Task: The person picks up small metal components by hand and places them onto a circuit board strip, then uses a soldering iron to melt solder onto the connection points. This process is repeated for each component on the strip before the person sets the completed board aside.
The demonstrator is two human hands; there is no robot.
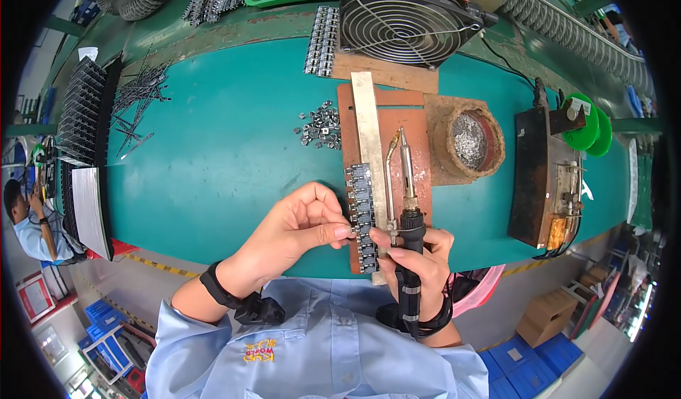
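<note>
Thin dark, wiry strips [138,108] lie tangled at your far left on the smooth green mat [220,136]; then comes a loose heap of small, square metal-and-black parts [323,128]. Right of it, a long pale bar [367,126] crosses a flat, reddish-brown board [346,115], and the row of dark, blocky components [362,207] runs along its near left side. Farther right stands a rough-rimmed round pot [443,143] of crumpled silvery bits. Your left hand [292,227] has thumb and forefinger nearly together at the row's left edge; you cannot tell whether they pinch anything. Your right hand [425,258] grips the black-handled soldering iron [411,230], tip pointing away, its foremost fingertips at the row's right edge.
</note>
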